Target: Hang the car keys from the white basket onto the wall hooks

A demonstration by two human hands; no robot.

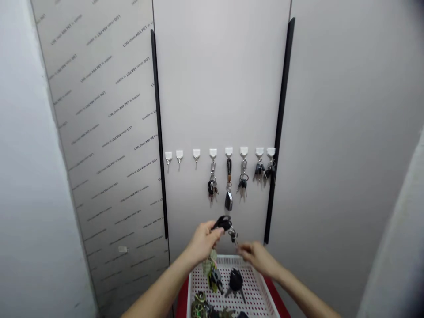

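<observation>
My left hand (pixel 202 242) is raised above a white perforated basket (pixel 258 304) and pinches a black key fob with keys (pixel 224 224) hanging from it. My right hand (pixel 256 257) reaches in just right of it, fingertips near the dangling keys (pixel 233 236); whether it touches them I cannot tell. On the white cabinet door a row of white hooks (pixel 220 153) runs across. The three left hooks (pixel 179 154) are bare; the others carry key bunches (pixel 228 199).
The basket holds several more key sets, among them a black fob (pixel 236 280) and a green one (pixel 199 304), and sits on something red (pixel 181 300). Black vertical handles (pixel 159 132) (pixel 280 128) flank the door. A film-covered panel (pixel 99 132) stands on the left.
</observation>
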